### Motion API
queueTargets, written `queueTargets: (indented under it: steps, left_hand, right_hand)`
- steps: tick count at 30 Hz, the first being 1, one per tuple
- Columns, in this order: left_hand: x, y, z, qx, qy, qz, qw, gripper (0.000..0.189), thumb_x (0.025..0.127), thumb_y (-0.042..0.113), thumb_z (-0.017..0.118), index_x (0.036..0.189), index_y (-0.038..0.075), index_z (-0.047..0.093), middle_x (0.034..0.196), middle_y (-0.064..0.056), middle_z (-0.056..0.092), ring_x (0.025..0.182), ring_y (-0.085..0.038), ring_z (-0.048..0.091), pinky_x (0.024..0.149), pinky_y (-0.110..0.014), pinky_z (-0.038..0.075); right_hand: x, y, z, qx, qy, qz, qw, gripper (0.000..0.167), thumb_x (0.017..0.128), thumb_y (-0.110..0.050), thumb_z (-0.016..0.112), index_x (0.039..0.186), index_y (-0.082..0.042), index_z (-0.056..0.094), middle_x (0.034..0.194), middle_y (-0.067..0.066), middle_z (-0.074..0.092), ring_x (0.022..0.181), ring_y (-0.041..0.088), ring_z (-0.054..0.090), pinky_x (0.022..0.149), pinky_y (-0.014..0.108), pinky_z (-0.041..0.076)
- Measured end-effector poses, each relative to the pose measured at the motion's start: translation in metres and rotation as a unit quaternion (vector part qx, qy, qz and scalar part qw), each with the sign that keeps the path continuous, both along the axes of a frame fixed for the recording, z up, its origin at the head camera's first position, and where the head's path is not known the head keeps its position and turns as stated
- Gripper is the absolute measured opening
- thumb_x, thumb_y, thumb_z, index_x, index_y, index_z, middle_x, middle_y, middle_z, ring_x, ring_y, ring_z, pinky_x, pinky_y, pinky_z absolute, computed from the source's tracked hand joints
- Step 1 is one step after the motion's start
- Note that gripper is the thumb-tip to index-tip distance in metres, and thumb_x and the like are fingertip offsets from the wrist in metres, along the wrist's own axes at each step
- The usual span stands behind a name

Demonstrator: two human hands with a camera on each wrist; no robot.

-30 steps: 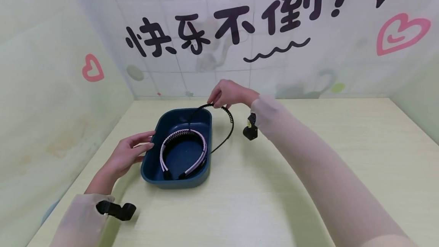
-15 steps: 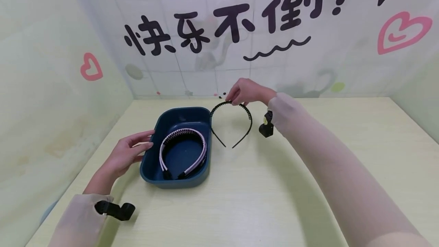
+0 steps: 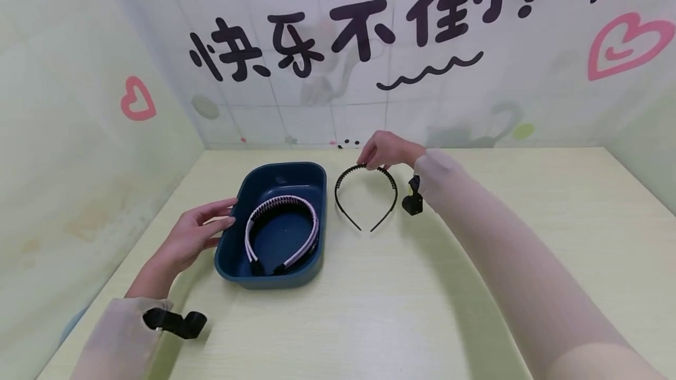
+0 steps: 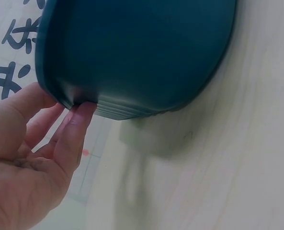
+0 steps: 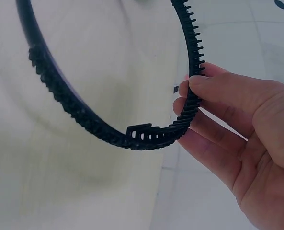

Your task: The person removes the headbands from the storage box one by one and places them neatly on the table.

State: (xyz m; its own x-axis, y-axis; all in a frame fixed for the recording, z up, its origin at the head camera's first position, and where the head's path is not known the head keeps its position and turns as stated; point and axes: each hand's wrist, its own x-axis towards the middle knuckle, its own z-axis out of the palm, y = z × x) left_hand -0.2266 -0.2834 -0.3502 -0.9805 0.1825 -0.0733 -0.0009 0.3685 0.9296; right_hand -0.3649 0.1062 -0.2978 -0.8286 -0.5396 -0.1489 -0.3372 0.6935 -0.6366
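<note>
My right hand (image 3: 388,149) pinches a black toothed headband (image 5: 84,119) at the top of its arch, between thumb and fingers. The band hangs with its two ends down, just right of the dark blue plastic bin (image 3: 280,282). In the head view, my left hand (image 3: 191,233) touches the bin's left side with extended fingers. The left wrist view shows its fingertips against the bin's outer wall. Inside the bin lie pale pink headbands (image 3: 315,231) with dark ends, stacked together. Something dark lies under them, partly hidden.
A pale wood-look table (image 3: 380,298) carries the bin on its left half. Behind it stands a white printed backdrop (image 3: 338,98) with dark lettering; side walls close off left and right. Each wrist bears a black camera mount (image 3: 176,323).
The right hand has carried the black headband rightward, from over the bin's right rim to beside it, then lowered it slightly. My left hand has stayed at the bin.
</note>
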Motion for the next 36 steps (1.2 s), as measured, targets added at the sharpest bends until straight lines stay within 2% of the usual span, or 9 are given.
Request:
queueTargets:
  steps: [10,16,18,25,36]
  left_hand:
    - [0.0,0.001,0.003,-0.005,0.003,0.001,1.0,0.056,0.091,0.028,0.058,0.139,0.006,0.038,0.124,-0.014,0.044,0.094,-0.007,0.054,0.075,-0.027,0.05]
    - [0.0,0.001,0.002,-0.001,0.004,0.002,1.0,0.056,0.091,0.026,0.058,0.139,0.005,0.039,0.12,-0.01,0.046,0.093,-0.006,0.055,0.074,-0.027,0.05]
    - [0.0,0.002,0.002,0.002,0.004,0.002,1.0,0.056,0.091,0.026,0.058,0.139,0.004,0.039,0.119,-0.01,0.046,0.092,-0.007,0.055,0.074,-0.027,0.051]
    - [0.001,0.002,0.001,0.004,0.0,0.004,1.0,0.056,0.091,0.026,0.059,0.138,0.004,0.039,0.118,-0.009,0.047,0.091,-0.006,0.055,0.073,-0.026,0.051]
    - [0.002,0.002,0.001,-0.001,0.001,0.009,1.0,0.056,0.091,0.026,0.059,0.138,0.004,0.039,0.118,-0.009,0.047,0.091,-0.006,0.055,0.073,-0.026,0.051]
  right_hand:
    - [-0.003,-0.003,-0.014,0.017,0.007,0.004,0.9998,0.024,0.081,0.001,0.065,0.105,-0.002,0.069,0.102,0.009,0.066,0.094,0.021,0.06,0.066,0.035,0.051]
    - [-0.004,-0.002,-0.024,0.019,0.016,-0.009,0.9996,0.025,0.08,0.003,0.064,0.104,-0.001,0.069,0.1,0.011,0.067,0.081,0.017,0.06,0.058,0.026,0.047]
    - [-0.004,-0.002,-0.027,0.017,0.026,-0.007,0.9995,0.025,0.079,0.005,0.062,0.103,0.0,0.069,0.099,0.012,0.067,0.082,0.017,0.061,0.058,0.024,0.046]
    - [-0.005,-0.003,-0.04,-0.002,0.044,0.009,0.999,0.026,0.078,0.011,0.06,0.102,0.005,0.067,0.101,0.016,0.066,0.095,0.026,0.062,0.076,0.029,0.049]
    - [-0.004,-0.003,-0.045,-0.003,0.048,-0.001,0.9989,0.025,0.079,0.01,0.061,0.102,0.003,0.068,0.101,0.015,0.066,0.094,0.024,0.062,0.076,0.029,0.049]
